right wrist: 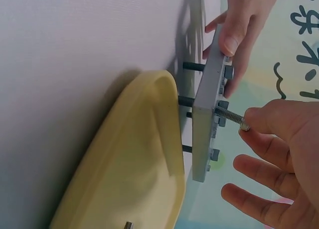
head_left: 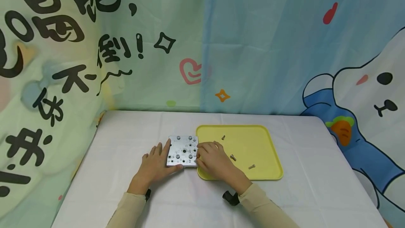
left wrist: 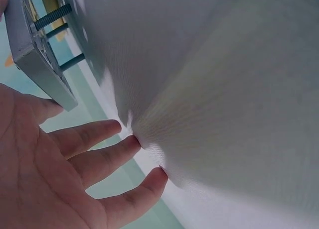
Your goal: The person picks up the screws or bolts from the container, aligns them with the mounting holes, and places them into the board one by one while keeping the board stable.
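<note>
A silver metal plate (head_left: 181, 147) with several holes and bolt heads stands raised on bolt shanks (right wrist: 193, 66) beneath it, its right side by the yellow tray. My left hand (head_left: 155, 166) holds the plate at its left and near edges between index finger and thumb. The other fingertips (left wrist: 158, 175) of that hand press into the white cloth. Over the plate's right side, my right hand (head_left: 216, 161) pinches a threaded bolt (right wrist: 230, 116) by its head between thumb and index finger. The bolt's tip is right at the plate's top face, its shank tilted in the right wrist view.
The yellow tray (head_left: 265, 143) lies right of the plate, with a few loose bolts (head_left: 251, 166) on it. A white cloth (head_left: 310, 150) covers the table. Printed curtains (head_left: 253, 45) hang behind and at the left.
</note>
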`<state>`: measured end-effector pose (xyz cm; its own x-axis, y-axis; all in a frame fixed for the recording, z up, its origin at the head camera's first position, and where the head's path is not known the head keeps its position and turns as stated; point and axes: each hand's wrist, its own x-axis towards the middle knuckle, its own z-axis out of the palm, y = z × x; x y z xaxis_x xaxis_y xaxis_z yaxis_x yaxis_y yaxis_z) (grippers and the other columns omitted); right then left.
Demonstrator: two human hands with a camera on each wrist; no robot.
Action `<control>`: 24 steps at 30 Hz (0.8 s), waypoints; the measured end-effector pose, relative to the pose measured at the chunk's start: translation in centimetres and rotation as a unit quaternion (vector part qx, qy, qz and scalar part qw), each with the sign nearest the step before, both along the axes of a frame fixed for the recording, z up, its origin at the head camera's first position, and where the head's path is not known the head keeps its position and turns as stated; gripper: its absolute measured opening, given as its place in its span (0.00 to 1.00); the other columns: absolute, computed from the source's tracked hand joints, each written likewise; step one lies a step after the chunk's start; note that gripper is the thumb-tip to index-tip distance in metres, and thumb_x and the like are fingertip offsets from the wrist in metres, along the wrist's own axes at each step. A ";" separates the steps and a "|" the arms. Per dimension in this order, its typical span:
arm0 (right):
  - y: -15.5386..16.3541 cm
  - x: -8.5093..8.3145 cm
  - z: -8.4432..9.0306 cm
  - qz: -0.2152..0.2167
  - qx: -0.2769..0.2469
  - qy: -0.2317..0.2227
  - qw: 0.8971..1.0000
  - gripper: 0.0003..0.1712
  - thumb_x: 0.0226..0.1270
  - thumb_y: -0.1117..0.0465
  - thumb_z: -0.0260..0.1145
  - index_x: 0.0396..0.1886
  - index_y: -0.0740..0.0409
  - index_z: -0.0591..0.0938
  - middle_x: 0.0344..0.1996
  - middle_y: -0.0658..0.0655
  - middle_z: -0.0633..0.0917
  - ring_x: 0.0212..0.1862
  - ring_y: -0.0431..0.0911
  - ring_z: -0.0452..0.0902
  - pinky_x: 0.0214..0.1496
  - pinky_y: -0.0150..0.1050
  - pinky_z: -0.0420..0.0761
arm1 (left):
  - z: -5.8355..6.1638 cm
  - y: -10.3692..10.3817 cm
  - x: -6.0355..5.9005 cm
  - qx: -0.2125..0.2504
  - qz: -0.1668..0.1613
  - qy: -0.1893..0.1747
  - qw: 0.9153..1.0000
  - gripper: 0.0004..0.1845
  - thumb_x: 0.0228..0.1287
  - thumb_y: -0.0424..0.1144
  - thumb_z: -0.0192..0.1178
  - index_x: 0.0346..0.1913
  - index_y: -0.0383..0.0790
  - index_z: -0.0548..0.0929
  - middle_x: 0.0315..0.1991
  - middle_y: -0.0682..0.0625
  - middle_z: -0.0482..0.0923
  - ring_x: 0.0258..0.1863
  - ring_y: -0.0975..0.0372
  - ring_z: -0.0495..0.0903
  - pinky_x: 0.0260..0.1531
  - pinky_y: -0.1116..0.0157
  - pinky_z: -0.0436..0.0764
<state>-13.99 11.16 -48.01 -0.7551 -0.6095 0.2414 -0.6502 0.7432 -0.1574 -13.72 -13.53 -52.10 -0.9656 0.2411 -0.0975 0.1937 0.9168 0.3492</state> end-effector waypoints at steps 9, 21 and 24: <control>-0.2 0.1 -0.3 0.002 0.002 0.003 1.000 0.04 0.70 0.59 0.65 0.34 0.52 0.81 0.52 0.57 0.82 0.57 0.56 0.76 0.61 0.61 0.70 | -0.1 0.0 0.0 -0.002 0.002 -0.001 1.000 0.60 0.55 0.78 0.55 0.81 0.45 0.50 0.72 0.32 0.60 0.70 0.39 0.62 0.58 0.37 0.67; 1.4 0.0 0.2 -0.028 -0.004 -0.007 1.000 0.02 0.67 0.61 0.68 0.36 0.54 0.83 0.53 0.58 0.82 0.58 0.57 0.76 0.61 0.59 0.70 | 0.0 0.1 0.0 0.001 0.003 -0.003 1.000 0.59 0.56 0.77 0.57 0.81 0.45 0.50 0.72 0.32 0.61 0.70 0.39 0.61 0.58 0.37 0.67; 2.4 0.0 0.2 -0.037 -0.005 0.001 0.999 0.03 0.67 0.61 0.69 0.36 0.54 0.82 0.53 0.58 0.82 0.58 0.57 0.76 0.61 0.59 0.70 | 0.1 0.1 0.1 0.001 0.003 -0.004 1.000 0.59 0.56 0.77 0.56 0.81 0.45 0.50 0.72 0.31 0.61 0.70 0.38 0.61 0.58 0.36 0.66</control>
